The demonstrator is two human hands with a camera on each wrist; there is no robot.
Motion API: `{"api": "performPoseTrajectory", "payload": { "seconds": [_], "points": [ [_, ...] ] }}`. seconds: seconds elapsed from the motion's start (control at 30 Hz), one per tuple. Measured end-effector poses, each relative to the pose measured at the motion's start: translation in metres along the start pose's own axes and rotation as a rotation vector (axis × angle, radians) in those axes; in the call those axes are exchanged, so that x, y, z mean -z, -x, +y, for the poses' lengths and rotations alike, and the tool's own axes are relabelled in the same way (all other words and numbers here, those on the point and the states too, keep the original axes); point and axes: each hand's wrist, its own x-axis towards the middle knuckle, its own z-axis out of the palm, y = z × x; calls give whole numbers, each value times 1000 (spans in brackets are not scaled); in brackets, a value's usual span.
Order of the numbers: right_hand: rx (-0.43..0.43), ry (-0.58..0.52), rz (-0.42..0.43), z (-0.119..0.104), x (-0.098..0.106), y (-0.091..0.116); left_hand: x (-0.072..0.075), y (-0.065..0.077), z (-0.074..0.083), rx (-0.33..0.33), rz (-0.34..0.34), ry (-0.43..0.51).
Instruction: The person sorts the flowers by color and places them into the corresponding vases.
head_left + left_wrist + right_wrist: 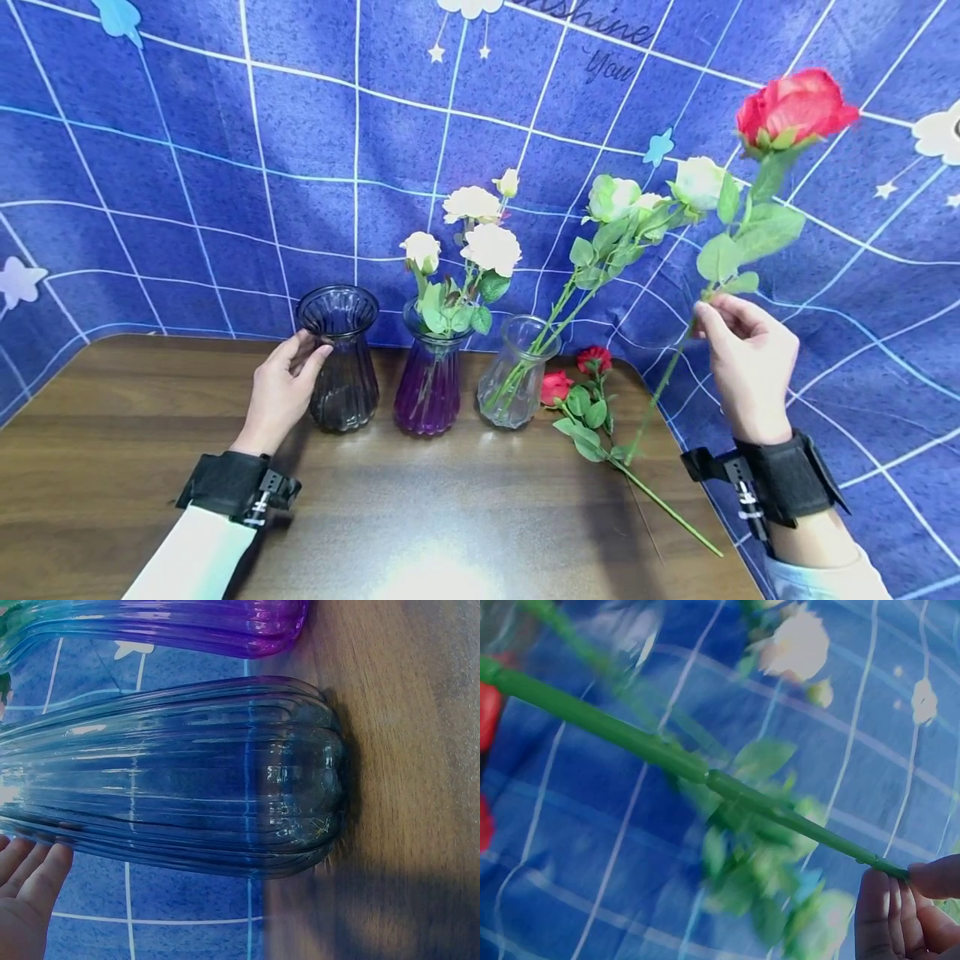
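Observation:
My right hand (753, 358) pinches the green stem (607, 731) of a red artificial rose (798, 112), held up at the right above the table. The stem slants down to the left below the fingers, and the bloom stands above the hand. At the left, my left hand (285, 383) holds a dark grey ribbed glass vase (343, 375) near its neck, thumb across the front and fingers at the side. In the left wrist view, fingertips (56, 859) meet the glass of this upright vase. No stems show in it.
A purple-blue vase (427, 392) with white flowers (491, 248) stands in the middle. Right of it, a clear vase (491, 387) carries pale green-white roses (611, 198) leaning right. Red flowers (556, 387) lie on the wooden table (420, 508) near its right edge. Blue patterned cloth (195, 208) hangs behind.

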Motion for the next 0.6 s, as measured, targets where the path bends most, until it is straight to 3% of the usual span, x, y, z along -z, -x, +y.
{"api": "performPoseTrajectory", "payload": {
  "seconds": [0.37,0.6],
  "points": [
    [126,-364,-122,-63,-72,-1,0,0,-1,4,-3,-12],
    [219,-411,-128,-96,-117,0,0,0,1,2,-4,-4]
  ]
}}
